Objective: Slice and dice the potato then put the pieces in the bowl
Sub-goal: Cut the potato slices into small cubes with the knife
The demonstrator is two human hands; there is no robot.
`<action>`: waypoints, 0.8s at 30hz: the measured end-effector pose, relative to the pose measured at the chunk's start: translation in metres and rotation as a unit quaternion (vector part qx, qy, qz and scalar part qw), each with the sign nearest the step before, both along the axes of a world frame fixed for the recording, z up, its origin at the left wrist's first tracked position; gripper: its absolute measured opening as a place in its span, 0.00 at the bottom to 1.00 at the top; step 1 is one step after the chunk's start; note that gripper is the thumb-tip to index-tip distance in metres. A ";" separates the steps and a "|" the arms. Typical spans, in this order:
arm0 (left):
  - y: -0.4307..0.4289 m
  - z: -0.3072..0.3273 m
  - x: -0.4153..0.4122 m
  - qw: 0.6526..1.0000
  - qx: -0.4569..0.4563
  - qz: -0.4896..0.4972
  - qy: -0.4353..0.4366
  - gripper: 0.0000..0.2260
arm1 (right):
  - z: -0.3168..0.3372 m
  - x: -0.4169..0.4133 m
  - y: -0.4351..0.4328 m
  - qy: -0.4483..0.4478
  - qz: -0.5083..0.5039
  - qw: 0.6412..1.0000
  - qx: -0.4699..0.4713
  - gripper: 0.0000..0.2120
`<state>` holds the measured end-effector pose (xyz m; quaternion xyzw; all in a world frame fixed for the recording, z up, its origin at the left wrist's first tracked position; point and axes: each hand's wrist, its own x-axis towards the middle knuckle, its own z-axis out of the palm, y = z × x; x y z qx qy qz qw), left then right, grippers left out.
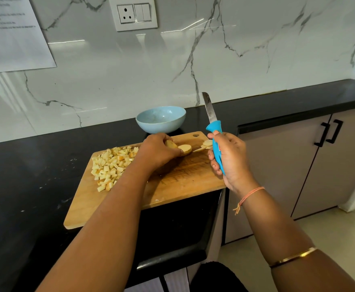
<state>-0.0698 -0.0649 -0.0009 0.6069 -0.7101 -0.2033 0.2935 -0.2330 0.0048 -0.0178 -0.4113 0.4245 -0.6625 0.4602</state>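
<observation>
On the black desk (25,165) lies a wooden cutting board (183,182); a heap of diced potato (111,165) covers its left far part; just right of the heap the left hand (157,151) rests on the board, its fingers (162,139) curled over the potato (183,149), gripping its skin end; the potato lies on its side, long axis left to right, pale cut face pointing right; behind the board stands a blue bowl (160,119); a few slices (206,144) lie near the board's right far corner; the right hand (229,159) grips the knife (212,127) by its blue handle, clear of the board, blade pointing up and away.
</observation>
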 end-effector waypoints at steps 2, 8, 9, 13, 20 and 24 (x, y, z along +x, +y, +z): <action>0.000 0.001 0.001 1.000 0.000 0.004 0.031 0.24 | 0.000 0.000 0.000 -0.001 -0.001 1.000 -0.001 0.10; -0.001 0.000 -0.004 0.967 0.106 -0.001 0.232 0.23 | -0.001 0.000 -0.003 0.005 -0.004 1.000 -0.001 0.11; -0.001 0.000 -0.005 0.957 0.121 0.000 0.264 0.23 | -0.001 0.000 -0.003 0.004 -0.004 1.000 -0.001 0.11; -0.003 -0.004 -0.009 0.936 0.152 0.009 0.317 0.25 | -0.001 -0.001 -0.002 0.008 -0.008 1.000 -0.001 0.11; -0.002 -0.005 -0.016 0.942 0.149 0.010 0.301 0.29 | -0.002 -0.001 -0.004 0.016 -0.004 1.000 0.007 0.10; -0.001 -0.004 -0.017 0.949 0.144 0.008 0.281 0.28 | 0.001 0.003 -0.010 0.075 0.020 0.996 0.042 0.10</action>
